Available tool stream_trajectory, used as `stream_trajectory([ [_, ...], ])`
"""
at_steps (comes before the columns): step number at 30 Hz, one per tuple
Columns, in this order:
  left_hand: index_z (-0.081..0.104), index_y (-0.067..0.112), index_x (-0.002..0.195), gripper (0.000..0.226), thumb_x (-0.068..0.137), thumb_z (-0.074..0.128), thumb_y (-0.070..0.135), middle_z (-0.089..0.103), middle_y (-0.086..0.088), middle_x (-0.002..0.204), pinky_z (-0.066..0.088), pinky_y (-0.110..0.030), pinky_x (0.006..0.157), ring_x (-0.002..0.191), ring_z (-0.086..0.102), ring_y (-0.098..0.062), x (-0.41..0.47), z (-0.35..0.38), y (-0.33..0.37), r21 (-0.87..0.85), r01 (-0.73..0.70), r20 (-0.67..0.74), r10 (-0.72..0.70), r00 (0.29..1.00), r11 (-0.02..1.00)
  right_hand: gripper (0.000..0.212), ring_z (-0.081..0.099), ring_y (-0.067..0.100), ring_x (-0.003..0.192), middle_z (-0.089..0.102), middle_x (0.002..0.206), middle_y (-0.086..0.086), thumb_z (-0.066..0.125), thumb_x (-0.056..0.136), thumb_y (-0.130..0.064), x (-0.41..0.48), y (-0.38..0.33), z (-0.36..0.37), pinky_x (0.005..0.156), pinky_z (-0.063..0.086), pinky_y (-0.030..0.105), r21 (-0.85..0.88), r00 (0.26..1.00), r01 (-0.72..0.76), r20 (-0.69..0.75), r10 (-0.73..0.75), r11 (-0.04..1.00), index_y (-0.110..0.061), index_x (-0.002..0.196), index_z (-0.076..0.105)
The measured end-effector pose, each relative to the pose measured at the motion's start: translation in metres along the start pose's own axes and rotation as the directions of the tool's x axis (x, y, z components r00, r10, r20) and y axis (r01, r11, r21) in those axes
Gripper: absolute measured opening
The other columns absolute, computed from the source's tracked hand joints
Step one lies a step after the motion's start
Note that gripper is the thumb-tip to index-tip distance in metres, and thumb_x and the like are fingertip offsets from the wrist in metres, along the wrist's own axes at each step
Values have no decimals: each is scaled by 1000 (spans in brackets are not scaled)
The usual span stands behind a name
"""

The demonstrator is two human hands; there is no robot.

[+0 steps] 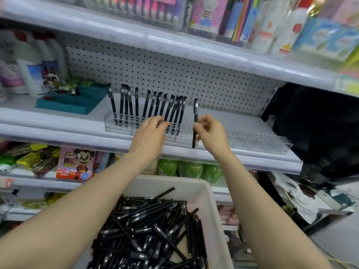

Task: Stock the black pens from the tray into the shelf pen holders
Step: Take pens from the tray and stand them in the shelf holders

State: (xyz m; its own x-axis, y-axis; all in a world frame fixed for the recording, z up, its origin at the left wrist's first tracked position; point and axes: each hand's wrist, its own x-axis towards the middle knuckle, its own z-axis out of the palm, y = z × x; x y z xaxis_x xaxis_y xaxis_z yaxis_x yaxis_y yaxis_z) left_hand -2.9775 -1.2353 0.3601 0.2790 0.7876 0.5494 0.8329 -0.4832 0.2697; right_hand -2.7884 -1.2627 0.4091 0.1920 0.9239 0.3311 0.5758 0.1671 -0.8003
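Right hand (pixel 211 133) pinches one pen (pixel 195 111) upright; left hand (pixel 149 133) touches racked pens (pixel 136 105) — fingertips only.

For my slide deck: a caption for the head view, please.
Right hand holds a black pen upright at the clear pen holders; full tray below.

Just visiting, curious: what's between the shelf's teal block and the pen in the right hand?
Head view: black pens standing in the clear holder, left hand among them, beside the held pen.

A teal moulded stand (pixel 71 102) sits at the left before a white pegboard (pixel 174 74), with white bottles (pixel 38 61) behind it. Lower down are a cartoon-mouse box (pixel 77 164) and green packets (pixel 190 168); marker packs (pixel 136 8) stand above.
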Motion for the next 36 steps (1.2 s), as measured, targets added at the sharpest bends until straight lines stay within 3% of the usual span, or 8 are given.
stream_trajectory([
  [2, 47, 21, 139, 49, 92, 60, 20, 45, -2, 142, 35, -39, 111, 132, 38, -22, 3, 6, -5, 28, 10, 3, -10, 1000, 1000, 3, 66, 21, 72, 64, 91, 8, 57, 96, -17, 16, -4, -4, 55, 46, 14, 39, 998, -3, -69, 6, 999, -17, 98, 54],
  [5, 50, 20, 137, 47, 91, 60, 19, 48, -3, 137, 34, -40, 110, 129, 40, -23, 3, 13, -8, 59, -1, -26, 3, 1000, 998, 7, 67, 17, 69, 65, 93, 5, 55, 97, -21, 35, -6, -1, 63, 55, 25, 87, 988, 6, -157, 7, 996, -16, 101, 53],
  [9, 51, 19, 134, 55, 83, 68, 9, 51, -4, 133, 36, -41, 107, 126, 41, -25, 0, 19, -9, 94, -4, -52, 8, 999, 996, 3, 69, 18, 76, 64, 88, -5, 53, 98, -20, 52, -5, 9, 64, 56, 22, 53, 976, 59, -213, -46, 997, -19, 101, 52],
  [13, 51, 18, 135, 53, 85, 66, 9, 50, -4, 132, 38, -41, 106, 125, 41, -26, 0, 22, -9, 105, -9, -68, 16, 998, 994, 4, 68, 24, 80, 65, 83, -8, 55, 97, -21, 62, 4, 24, 75, 57, 43, 3, 983, 70, -170, -68, 998, -23, 98, 52],
  [16, 52, 16, 133, 52, 84, 66, 8, 51, -7, 130, 42, -43, 104, 123, 42, -29, 0, 24, -10, 113, -15, -73, 23, 997, 994, 9, 63, 26, 86, 67, 88, 1, 56, 96, -20, 61, 12, 32, 75, 50, 34, -136, 992, 63, -104, -77, 989, -13, 102, 57],
  [19, 52, 15, 133, 52, 84, 66, 8, 51, -8, 130, 41, -43, 104, 123, 42, -30, -1, 26, -12, 109, -21, -81, 30, 996, 994, 14, 59, 30, 89, 67, 89, 8, 55, 94, -20, 58, 28, 42, 78, 50, 40, -259, 990, 101, -69, -123, 961, -8, 97, 61],
  [32, 50, 16, 134, 56, 82, 67, 5, 50, -8, 131, 40, -43, 105, 124, 41, -30, -1, 26, -11, 108, -19, -78, 27, 997, 994, 15, 55, 32, 92, 65, 90, 10, 54, 94, -20, 57, 34, 48, 71, 40, 33, -356, 989, 90, -76, -125, 930, -8, 95, 63],
  [36, 44, 19, 140, 63, 83, 65, 1, 44, -5, 141, 33, -42, 113, 134, 34, -25, -2, 18, -11, 77, -30, -29, 32, 999, 997, 26, 51, 27, 109, 64, 113, 10, 55, 95, -19, 45, 27, 42, 88, 41, 32, -372, 988, 70, -103, -116, 926, -8, 117, 62],
])
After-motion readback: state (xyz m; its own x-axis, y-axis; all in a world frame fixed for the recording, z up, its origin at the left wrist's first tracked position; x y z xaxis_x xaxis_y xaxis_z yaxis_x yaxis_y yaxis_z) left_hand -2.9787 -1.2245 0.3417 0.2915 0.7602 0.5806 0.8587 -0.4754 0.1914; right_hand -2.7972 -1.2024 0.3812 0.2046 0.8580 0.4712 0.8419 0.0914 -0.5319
